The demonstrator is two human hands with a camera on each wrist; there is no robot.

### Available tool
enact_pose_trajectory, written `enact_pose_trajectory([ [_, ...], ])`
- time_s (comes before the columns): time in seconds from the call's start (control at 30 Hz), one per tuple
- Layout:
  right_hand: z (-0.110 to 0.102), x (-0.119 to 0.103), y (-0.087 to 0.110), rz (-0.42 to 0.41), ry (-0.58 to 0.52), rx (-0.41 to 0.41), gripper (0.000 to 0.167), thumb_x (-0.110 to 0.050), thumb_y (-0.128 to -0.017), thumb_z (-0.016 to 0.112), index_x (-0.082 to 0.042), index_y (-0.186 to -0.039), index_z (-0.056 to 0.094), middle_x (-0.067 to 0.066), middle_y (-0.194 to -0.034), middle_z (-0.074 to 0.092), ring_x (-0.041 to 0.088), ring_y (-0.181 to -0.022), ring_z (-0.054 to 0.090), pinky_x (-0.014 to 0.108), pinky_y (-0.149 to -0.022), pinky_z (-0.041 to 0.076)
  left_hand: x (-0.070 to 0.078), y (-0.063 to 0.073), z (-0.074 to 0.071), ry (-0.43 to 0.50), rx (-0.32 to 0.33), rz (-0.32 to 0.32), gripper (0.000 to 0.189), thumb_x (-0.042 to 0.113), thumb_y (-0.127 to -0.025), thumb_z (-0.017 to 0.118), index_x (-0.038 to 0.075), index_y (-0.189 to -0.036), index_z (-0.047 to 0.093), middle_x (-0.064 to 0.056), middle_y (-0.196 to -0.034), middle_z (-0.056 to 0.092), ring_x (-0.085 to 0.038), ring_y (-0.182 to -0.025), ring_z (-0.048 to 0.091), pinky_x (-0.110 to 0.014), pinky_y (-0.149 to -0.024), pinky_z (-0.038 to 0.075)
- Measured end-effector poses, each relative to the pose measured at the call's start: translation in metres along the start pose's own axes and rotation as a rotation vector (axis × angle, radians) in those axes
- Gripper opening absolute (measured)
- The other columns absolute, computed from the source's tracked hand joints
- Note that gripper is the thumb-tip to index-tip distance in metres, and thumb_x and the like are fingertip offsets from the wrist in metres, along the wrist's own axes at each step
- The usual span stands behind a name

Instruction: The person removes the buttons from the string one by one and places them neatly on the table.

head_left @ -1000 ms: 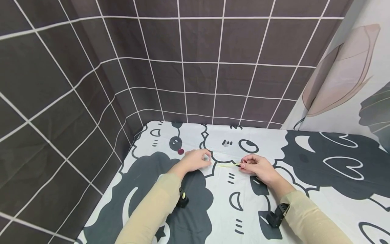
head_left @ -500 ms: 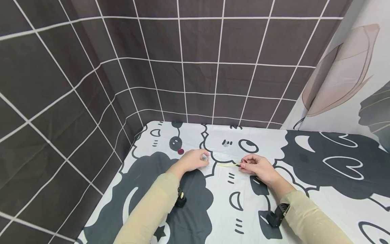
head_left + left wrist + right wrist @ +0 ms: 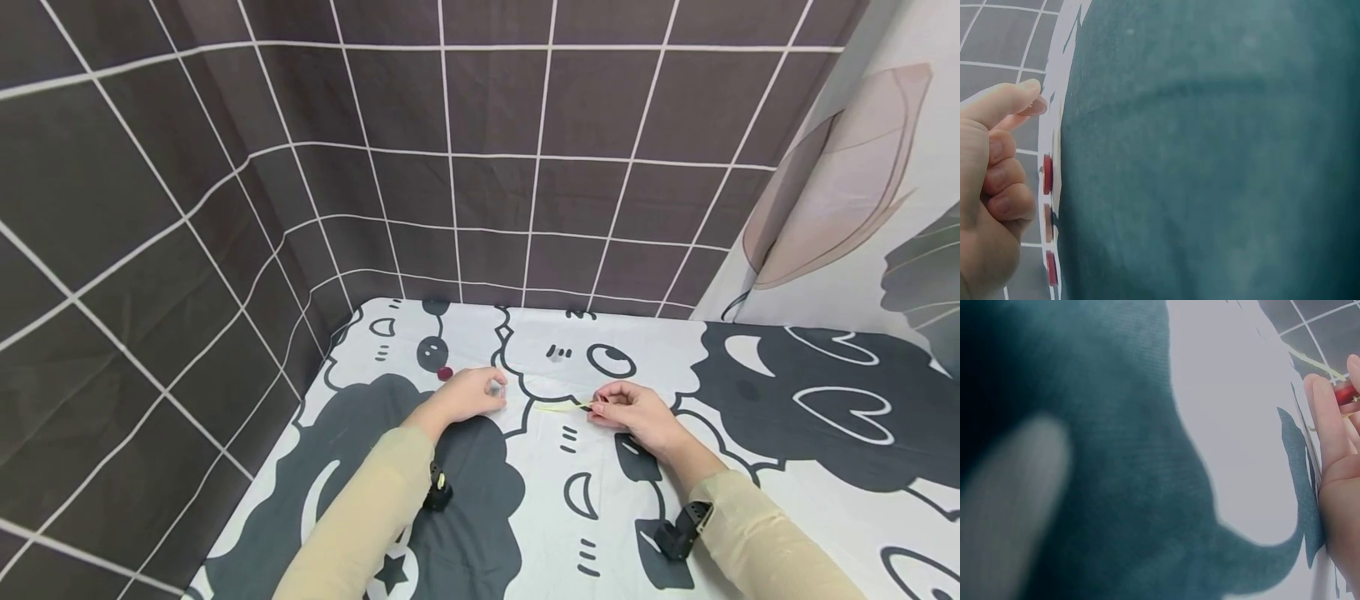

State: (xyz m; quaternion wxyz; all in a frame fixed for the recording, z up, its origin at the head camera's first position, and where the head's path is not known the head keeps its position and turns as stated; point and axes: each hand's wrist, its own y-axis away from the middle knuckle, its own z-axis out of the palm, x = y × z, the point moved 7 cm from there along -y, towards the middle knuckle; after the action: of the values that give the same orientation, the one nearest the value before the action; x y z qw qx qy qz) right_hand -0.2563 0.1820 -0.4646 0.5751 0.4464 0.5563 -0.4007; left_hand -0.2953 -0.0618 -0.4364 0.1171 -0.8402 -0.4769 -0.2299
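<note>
My right hand (image 3: 633, 417) pinches a small red bead-like piece (image 3: 1344, 394) between fingers and thumb. A thin yellow-green cord (image 3: 558, 407) runs leftward from those fingers, close over the patterned cloth. My left hand (image 3: 467, 395) is to the left of the cord's far end, apart from it. In the left wrist view its thumb and index tips come together and the other fingers curl in; I cannot tell whether something small sits between the tips. Just beyond that hand lies a dark red disc (image 3: 445, 373). Several red and pinkish discs (image 3: 1048, 174) show edge-on beside the curled fingers.
A white cloth with dark cartoon prints (image 3: 543, 492) covers the surface under both hands. Dark grid-patterned fabric (image 3: 495, 192) rises at the back and left. A white leaf-print curtain (image 3: 847, 208) hangs at the right. A small greyish spot (image 3: 557, 357) shows on the cloth further back.
My left hand has drifted a little to the left, away from the cord's end. The right hand, the red piece and the cord stay in place.
</note>
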Motion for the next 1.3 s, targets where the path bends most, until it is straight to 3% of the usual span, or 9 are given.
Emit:
enact_pose_trajectory([
  [0.63, 0.0, 0.001, -0.001, 0.006, 0.014, 0.003, 0.037, -0.005, -0.086, 0.066, 0.017, -0.11, 0.046, 0.015, -0.094, 0.06, 0.019, -0.085, 0.067, 0.032, -0.079, 0.051, -0.012, 0.005, -0.005, 0.001, 0.02, 0.009, 0.029, 0.02, -0.084, 0.066, 0.009, -0.11, 0.064, 0.003, -0.083, 0.058, -0.012, -0.073, 0.049, -0.027, -0.071, 0.042],
  [0.97, 0.002, 0.0, 0.0, 0.005, 0.003, -0.008, 0.037, -0.004, -0.086, 0.065, 0.017, -0.11, 0.045, 0.016, -0.095, 0.06, 0.02, -0.087, 0.067, 0.033, -0.08, 0.051, -0.021, 0.01, -0.006, 0.024, 0.003, -0.036, 0.031, 0.023, -0.085, 0.068, 0.01, -0.112, 0.063, 0.005, -0.072, 0.053, -0.01, -0.062, 0.048, -0.025, -0.063, 0.04],
  [1.3, 0.002, 0.001, -0.001, -0.003, -0.015, -0.012, 0.038, -0.004, -0.086, 0.066, 0.018, -0.11, 0.045, 0.015, -0.096, 0.059, 0.02, -0.088, 0.067, 0.034, -0.08, 0.05, -0.025, 0.015, -0.008, 0.082, 0.024, -0.03, 0.025, 0.021, -0.083, 0.068, 0.01, -0.105, 0.063, 0.004, -0.07, 0.052, -0.01, -0.063, 0.047, -0.026, -0.065, 0.041],
])
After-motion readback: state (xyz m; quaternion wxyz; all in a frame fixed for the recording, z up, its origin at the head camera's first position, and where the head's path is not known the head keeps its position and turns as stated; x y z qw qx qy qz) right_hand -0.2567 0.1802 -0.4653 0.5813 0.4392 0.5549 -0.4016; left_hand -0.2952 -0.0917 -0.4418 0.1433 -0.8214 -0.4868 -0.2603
